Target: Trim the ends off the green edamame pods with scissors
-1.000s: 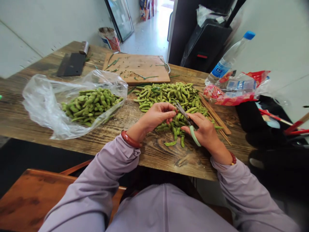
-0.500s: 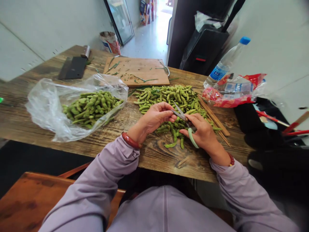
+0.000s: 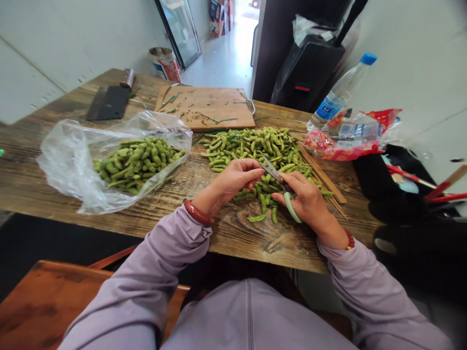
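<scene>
My right hand (image 3: pixel 306 197) grips scissors (image 3: pixel 277 176); whether my left hand's (image 3: pixel 237 179) fingers pinch a pod, I cannot tell. Apparently partway: 1 bagged pod heap (image 3: pixel 142 158), 1 loose heap (image 3: pixel 255 143) on the bench (image 3: pixel 233 228).

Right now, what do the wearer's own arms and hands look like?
Loose, creased, pale lilac sleeves, no markings visible. Left hand: no glove, smooth reddish-brown bangle at the wrist. Right hand: no glove, dark red beaded bracelet with a touch of gold.
</scene>
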{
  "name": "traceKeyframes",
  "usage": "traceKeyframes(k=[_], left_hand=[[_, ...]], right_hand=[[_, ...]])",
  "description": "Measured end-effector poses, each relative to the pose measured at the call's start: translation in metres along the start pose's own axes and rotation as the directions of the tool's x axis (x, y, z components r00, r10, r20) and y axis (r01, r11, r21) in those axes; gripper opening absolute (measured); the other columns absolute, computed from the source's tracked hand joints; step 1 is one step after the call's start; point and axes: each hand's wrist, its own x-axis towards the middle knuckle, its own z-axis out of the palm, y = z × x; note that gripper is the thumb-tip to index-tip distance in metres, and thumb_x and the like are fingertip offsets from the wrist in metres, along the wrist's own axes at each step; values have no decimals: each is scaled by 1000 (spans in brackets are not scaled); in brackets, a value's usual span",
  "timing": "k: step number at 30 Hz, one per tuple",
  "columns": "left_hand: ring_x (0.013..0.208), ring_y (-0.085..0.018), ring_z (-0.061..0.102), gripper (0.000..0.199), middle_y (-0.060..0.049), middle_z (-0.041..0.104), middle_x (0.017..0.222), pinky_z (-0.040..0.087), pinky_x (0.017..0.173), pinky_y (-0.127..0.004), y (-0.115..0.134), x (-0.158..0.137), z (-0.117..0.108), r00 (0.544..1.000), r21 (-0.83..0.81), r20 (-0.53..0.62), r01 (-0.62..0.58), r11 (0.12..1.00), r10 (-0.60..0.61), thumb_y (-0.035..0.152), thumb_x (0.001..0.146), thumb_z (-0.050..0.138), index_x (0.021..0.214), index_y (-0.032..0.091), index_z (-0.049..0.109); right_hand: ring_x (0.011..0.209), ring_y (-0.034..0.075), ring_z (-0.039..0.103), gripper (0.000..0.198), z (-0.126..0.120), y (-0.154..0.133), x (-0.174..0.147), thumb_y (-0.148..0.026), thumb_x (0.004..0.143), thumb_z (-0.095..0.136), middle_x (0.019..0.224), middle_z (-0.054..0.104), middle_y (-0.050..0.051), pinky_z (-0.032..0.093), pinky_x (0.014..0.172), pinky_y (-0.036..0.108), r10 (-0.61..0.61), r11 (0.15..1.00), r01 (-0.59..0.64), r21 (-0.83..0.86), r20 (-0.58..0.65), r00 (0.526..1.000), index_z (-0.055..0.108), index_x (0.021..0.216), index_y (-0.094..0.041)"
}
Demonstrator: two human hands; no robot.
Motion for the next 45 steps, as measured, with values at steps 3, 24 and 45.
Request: traceKeyframes(k=[3,24,45], left_hand=[[42,-2,39,28,5,52,56,27,41,-18,1,0,0,1000,9,-24,-15,1000,16,34,73,82,77,11,67],[36,-1,37,20,8,48,51,26,37,-16,6,-1,6,988,-29,-147,47,998,-51,18,73,77,70,13,58],[38,-2,39,25,6,50,53,28,37,-17,-1,2,3,995,-16,-94,10,1000,-11,26,69,83,72,12,62]], right_hand=[[90,28,68,42,-1,-1,0,-38,91,68,103,67,11,58,76,41,6,1000,-5,-27,16,1000,61,130,-22],[90,28,70,37,1,-4,-1,-38,94,64,102,69,11,56,73,38,21,989,-10,-146,69,997,62,126,-19],[92,29,70,38,4,-3,-1,-38,92,67,106,69,12,57,76,39,36,995,-29,-99,73,997,62,126,-20]])
